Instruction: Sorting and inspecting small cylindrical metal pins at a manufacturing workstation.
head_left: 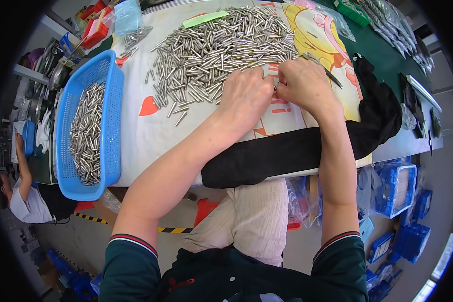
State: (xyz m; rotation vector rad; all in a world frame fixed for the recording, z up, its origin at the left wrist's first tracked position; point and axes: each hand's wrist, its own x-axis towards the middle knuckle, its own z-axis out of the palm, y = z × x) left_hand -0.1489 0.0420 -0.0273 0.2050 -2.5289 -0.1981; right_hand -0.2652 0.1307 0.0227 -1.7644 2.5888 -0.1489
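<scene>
My left hand (247, 94) and my right hand (308, 86) are side by side over the printed cloth, at the near right edge of a big pile of small silvery metal pins (221, 43). The fingers of both are curled inward and closed, fingertips almost meeting. Whatever they pinch is hidden behind the knuckles. Just beyond my right hand lies a pair of pliers (331, 76) with dark handles. A light green strip (205, 19) rests on top of the pile. Several loose pins (180, 119) have strayed toward the near side of it.
At the left, a blue perforated basket (114, 126) contains many similar pins. A black cloth (267, 155) lies along the front table edge, under my forearms. Bagged metal parts (395, 27) lie at the far right. Another person (30, 201) is at the far left.
</scene>
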